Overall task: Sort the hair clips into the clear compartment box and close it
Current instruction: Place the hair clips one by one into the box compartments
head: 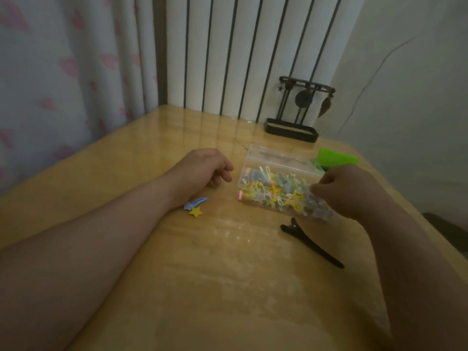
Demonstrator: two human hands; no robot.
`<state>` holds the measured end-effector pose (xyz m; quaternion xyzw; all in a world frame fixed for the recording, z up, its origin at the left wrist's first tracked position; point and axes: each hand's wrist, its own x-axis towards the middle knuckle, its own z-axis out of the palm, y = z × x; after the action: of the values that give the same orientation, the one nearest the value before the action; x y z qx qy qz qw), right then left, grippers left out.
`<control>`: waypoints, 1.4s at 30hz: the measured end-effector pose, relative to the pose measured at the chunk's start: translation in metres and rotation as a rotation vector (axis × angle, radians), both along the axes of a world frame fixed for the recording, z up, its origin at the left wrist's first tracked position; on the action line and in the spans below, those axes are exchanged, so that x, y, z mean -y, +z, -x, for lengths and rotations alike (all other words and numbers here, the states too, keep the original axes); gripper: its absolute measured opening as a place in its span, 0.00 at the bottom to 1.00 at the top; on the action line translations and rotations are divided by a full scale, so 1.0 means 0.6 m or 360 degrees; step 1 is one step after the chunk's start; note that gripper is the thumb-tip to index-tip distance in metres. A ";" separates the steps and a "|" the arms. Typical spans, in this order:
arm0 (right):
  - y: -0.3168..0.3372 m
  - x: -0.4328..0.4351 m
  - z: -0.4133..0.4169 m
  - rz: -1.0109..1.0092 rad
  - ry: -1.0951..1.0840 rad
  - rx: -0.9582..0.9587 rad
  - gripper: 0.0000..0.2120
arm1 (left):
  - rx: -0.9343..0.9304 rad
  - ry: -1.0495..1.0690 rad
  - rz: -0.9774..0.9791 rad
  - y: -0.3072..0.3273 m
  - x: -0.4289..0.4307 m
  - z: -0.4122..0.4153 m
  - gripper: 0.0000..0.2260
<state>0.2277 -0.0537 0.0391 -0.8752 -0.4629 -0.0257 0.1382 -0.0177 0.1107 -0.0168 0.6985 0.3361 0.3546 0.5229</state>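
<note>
Head view: clear box (255, 171) full of yellow clips (295, 196); right grip (350, 191) unclear, left grip (202, 168) slack, empty.

Bare forearms; bare left hand (202, 168); right hand (347, 191)

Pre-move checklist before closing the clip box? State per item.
1. All clips in clear box: not ok; blue star clip and black clip lie on the table.
2. Spare left hand free: ok; rests on table, holds nothing.
3. Working right hand at box: ok; at its near right corner.
4. What it holds: cannot tell.
5. Box open or shut: cannot tell.
</note>
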 end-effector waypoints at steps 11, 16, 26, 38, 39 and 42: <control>-0.018 -0.016 0.144 -0.0445 0.0586 0.0003 0.07 | 0.0014 0.0001 0.0054 0.011 0.001 0.009 0.12; -0.042 -0.027 0.221 -0.0335 0.0977 0.0068 0.05 | 0.0063 0.0010 0.0102 0.015 0.003 0.013 0.13; -0.084 -0.049 0.289 -0.0260 0.1196 0.0168 0.09 | 0.0084 0.0036 0.0151 0.013 0.003 0.021 0.12; -0.079 -0.039 0.260 -0.0266 0.1271 0.0013 0.07 | 0.0084 0.0060 0.0097 0.003 -0.003 0.012 0.12; -0.073 -0.036 0.253 -0.0285 0.1256 -0.0054 0.07 | 0.0085 0.0063 0.0095 0.002 -0.004 0.012 0.12; -0.046 -0.034 0.214 -0.0500 0.1086 -0.0402 0.07 | 0.0046 0.0037 0.0044 0.003 -0.008 0.013 0.12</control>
<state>0.0995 -0.0331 0.0115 -0.6356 -0.6968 0.0590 0.3270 -0.0254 0.1153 -0.0148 0.6820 0.3413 0.3661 0.5331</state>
